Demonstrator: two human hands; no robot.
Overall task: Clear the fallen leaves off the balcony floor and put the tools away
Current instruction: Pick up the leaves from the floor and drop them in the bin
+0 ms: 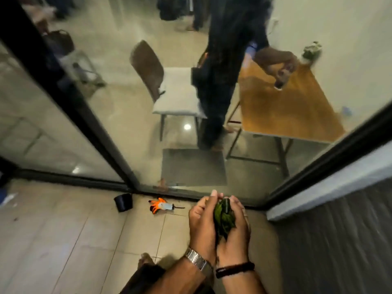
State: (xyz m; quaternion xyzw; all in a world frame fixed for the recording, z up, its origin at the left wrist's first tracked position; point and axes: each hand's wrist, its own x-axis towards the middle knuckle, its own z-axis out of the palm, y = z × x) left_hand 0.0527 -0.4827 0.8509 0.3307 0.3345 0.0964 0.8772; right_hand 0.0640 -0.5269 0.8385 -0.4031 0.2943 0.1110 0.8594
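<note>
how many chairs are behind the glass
2. A brown-backed chair with a pale seat cushion stands beside the orange wooden table; a second dark-backed chair sits far left, blurred. Others may be hidden beyond the frame.

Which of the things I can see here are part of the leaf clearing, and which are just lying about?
Part of the job:
- green leaves, cupped between the left hand and right hand
- orange glove on the balcony floor
- small black pot by the glass door

Just lying about, indoors behind the glass:
- chair
- wooden table
- grey mat
</note>
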